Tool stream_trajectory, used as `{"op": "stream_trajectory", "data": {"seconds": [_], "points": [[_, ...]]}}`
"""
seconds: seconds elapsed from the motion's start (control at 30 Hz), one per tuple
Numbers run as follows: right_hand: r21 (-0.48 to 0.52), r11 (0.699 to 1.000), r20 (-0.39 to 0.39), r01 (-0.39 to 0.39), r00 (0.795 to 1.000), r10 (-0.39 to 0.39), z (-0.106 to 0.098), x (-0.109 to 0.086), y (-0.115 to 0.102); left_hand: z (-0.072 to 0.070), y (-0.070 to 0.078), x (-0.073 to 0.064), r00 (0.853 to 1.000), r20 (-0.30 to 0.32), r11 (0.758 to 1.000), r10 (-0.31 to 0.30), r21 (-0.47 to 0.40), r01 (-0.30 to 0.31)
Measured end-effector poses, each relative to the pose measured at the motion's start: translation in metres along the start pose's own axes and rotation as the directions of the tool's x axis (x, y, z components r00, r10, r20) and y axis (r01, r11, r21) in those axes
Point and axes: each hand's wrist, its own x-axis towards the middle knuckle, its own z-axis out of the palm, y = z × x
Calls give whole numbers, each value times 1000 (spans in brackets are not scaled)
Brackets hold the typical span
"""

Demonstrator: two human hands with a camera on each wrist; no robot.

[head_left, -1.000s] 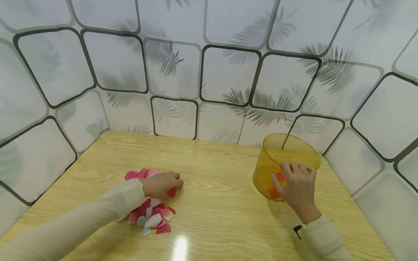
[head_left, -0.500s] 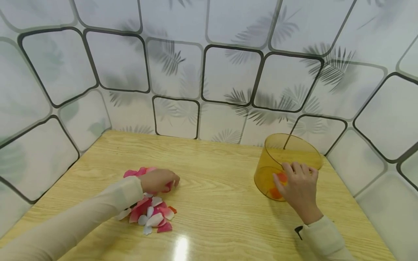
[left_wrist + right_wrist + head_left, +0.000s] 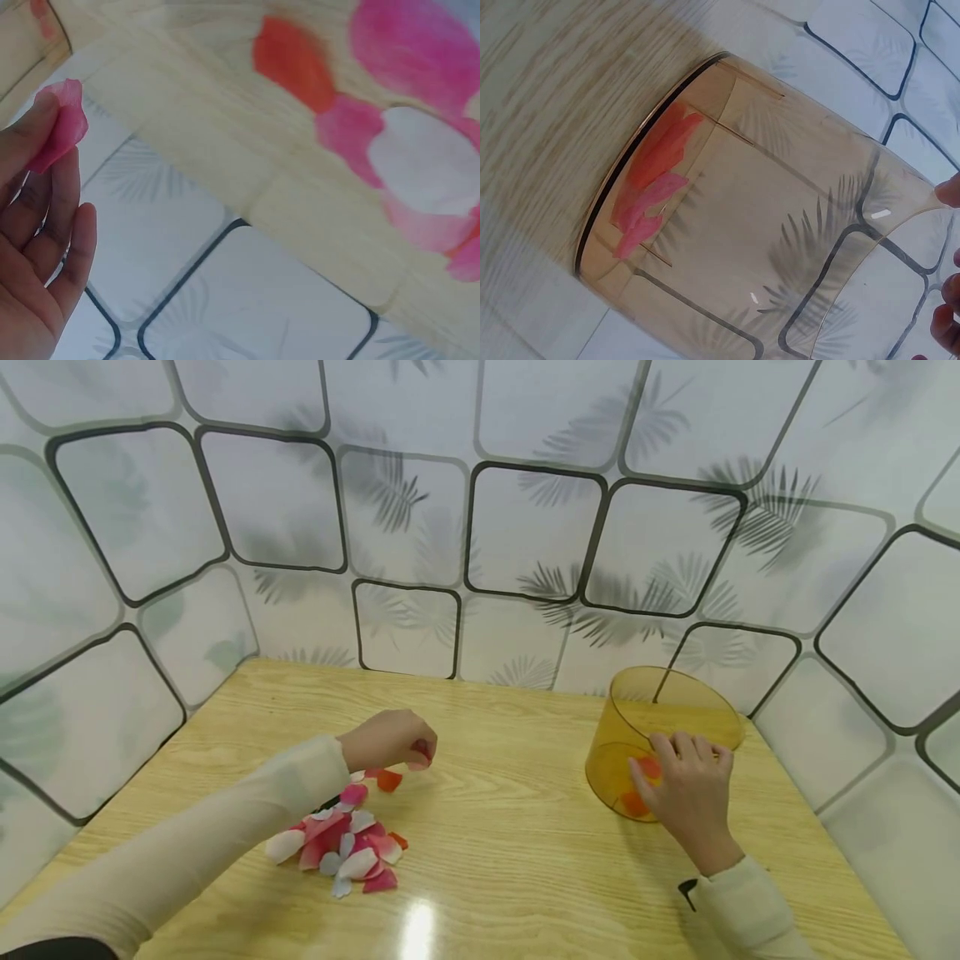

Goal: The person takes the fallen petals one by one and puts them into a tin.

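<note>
My left hand (image 3: pixel 386 742) is raised just past the far side of a heap of petals (image 3: pixel 326 842). Between its thumb and fingers it pinches a pink petal (image 3: pixel 69 124), plain in the left wrist view. On the right, a see-through amber tub (image 3: pixel 606 758) stands on the table. My right hand (image 3: pixel 693 802) holds its near rim, with fingers over the edge and thumb outside. Red and pink petals (image 3: pixel 658 154) lie at the bottom of the tub. Part of the heap is hidden behind the left forearm in the head view.
The wood-grain table (image 3: pixel 495 860) reaches back to a patterned wall covering (image 3: pixel 405 552) that also rises at both sides. A loose orange-red petal (image 3: pixel 388 779) lies at the heap's far edge, near the left hand.
My left hand has come up out of the far part of the heap, moving away and rightward with a pink petal. The right hand and tub hold their place.
</note>
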Motion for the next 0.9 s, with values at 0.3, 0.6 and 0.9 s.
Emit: {"op": "stream_trajectory", "data": {"seconds": [0.3,0.6,0.9], "points": [[15,1000,-77,-1,997,2,2,1,1,-17,31,51,992,-126,999,32,27,-29],[21,1000,-61,-8,998,10,3,0,1,-46,91,124,946,-318,997,66,-23,-77],[11,1000,-57,-6,998,6,2,0,1,-42,141,180,914,-399,993,71,-55,-101]]}}
